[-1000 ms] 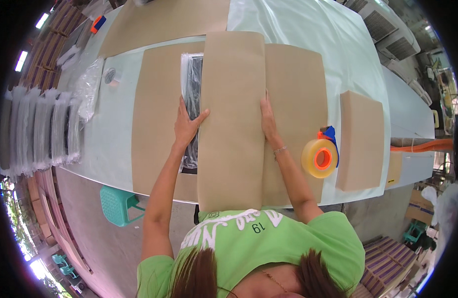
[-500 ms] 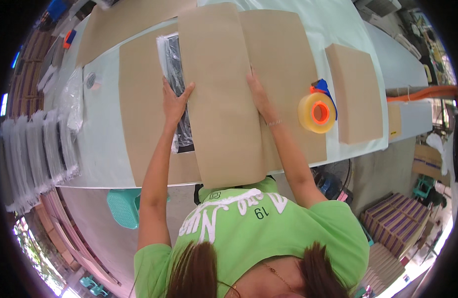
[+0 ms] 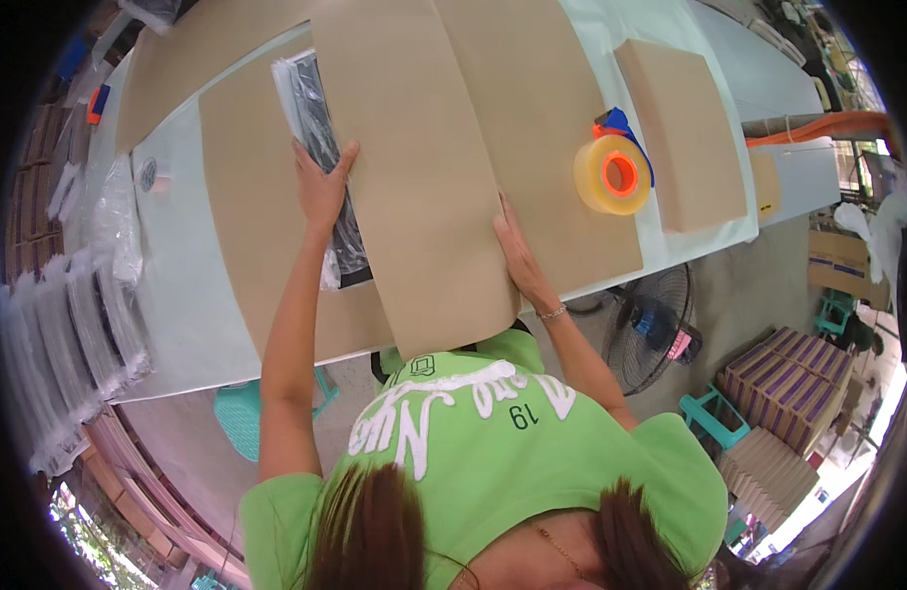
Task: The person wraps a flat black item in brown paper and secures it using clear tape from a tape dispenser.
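Note:
A long brown cardboard flap (image 3: 414, 167) lies folded over the middle of a flat cardboard sheet (image 3: 247, 216) on the table. My left hand (image 3: 322, 187) presses flat on the flap's left edge, partly over a black item in clear plastic wrap (image 3: 321, 128) that shows beside the flap. At the flap's right edge rests my right hand (image 3: 517, 251), fingers spread, with a thin bracelet on the wrist. Another cardboard panel (image 3: 552, 128) lies to the right of the flap.
A yellow tape roll on a blue and orange dispenser (image 3: 613, 172) sits on the right panel. A closed cardboard box (image 3: 681, 133) lies further right. Plastic-wrapped packs (image 3: 70, 334) line the left side. A floor fan (image 3: 650, 320) and teal stools (image 3: 714, 413) stand below the table's edge.
The view has shifted closer over the table. Both hands stay pressed on the flap's edges, at about the same spots on the cardboard.

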The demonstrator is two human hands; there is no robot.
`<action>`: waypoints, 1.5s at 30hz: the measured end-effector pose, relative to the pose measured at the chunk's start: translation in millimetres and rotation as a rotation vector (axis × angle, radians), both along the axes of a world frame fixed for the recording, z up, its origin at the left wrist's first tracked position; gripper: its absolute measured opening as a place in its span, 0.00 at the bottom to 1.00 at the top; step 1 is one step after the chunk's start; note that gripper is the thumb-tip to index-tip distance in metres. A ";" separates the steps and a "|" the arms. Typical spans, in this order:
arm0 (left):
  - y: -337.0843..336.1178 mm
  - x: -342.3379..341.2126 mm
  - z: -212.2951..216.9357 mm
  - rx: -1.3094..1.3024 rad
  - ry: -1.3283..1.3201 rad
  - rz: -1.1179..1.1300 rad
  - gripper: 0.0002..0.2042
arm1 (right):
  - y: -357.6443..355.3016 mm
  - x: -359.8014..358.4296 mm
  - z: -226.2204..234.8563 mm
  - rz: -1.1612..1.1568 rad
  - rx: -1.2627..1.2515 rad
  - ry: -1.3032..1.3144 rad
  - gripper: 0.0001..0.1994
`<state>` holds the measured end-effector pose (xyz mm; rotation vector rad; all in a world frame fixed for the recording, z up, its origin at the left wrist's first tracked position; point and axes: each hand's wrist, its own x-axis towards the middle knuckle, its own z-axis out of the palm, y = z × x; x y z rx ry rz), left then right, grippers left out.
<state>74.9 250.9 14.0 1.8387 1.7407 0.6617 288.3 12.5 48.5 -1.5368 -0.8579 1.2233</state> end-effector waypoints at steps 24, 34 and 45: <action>-7.7 5.7 14.9 -0.052 -0.038 0.022 0.58 | 282.3 83.8 -52.1 0.038 0.206 -0.177 0.35; -9.3 3.2 14.3 -0.040 -0.018 0.036 0.57 | 236.2 65.4 -38.1 0.087 0.359 -0.269 0.31; -12.2 -0.1 17.4 -0.079 -0.044 0.040 0.58 | 204.9 41.5 -42.6 0.033 0.271 -1.042 0.31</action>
